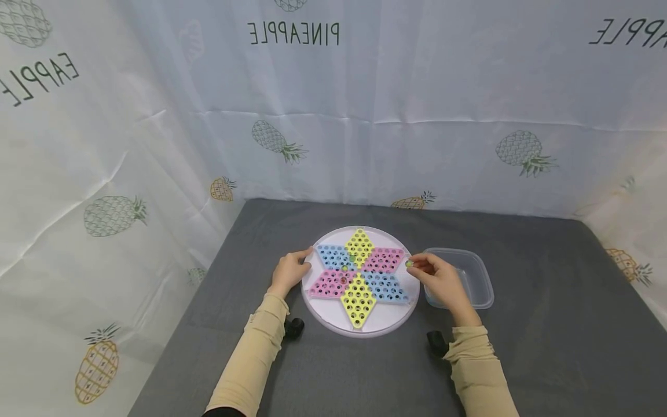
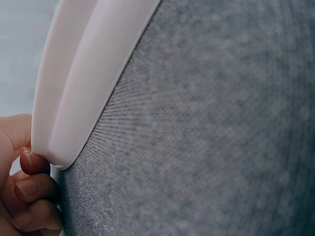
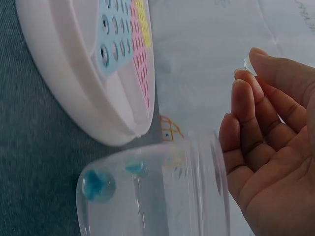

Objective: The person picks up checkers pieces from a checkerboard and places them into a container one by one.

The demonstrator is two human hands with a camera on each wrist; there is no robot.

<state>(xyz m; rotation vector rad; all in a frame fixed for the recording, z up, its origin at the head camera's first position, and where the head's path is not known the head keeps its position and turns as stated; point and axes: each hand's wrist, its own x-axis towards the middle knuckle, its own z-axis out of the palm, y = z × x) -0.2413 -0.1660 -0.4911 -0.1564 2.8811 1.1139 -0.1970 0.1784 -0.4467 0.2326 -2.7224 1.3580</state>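
A round white Chinese checkers board (image 1: 325, 321) with a pink, yellow and blue star lies on the dark table. My left hand (image 1: 288, 273) holds its left rim; in the left wrist view, the fingers (image 2: 34, 189) curl at the white rim (image 2: 93, 73). Above the board's right edge, my right hand (image 1: 440, 281) pinches a glassy marble (image 1: 409, 263) between thumb and fingertips. That marble (image 3: 249, 64) is partly hidden in the right wrist view. A green marble (image 1: 352, 259), a yellow-green marble (image 1: 345, 268) and a reddish marble (image 1: 343, 280) sit on the star's left half.
A clear plastic box (image 1: 484, 278) stands right of the board, partly behind my right hand. Blue marbles (image 3: 96, 186) show through its wall in the right wrist view. Pineapple-print cloth (image 1: 365, 156) hangs behind the grey table (image 1: 547, 324) and at its sides.
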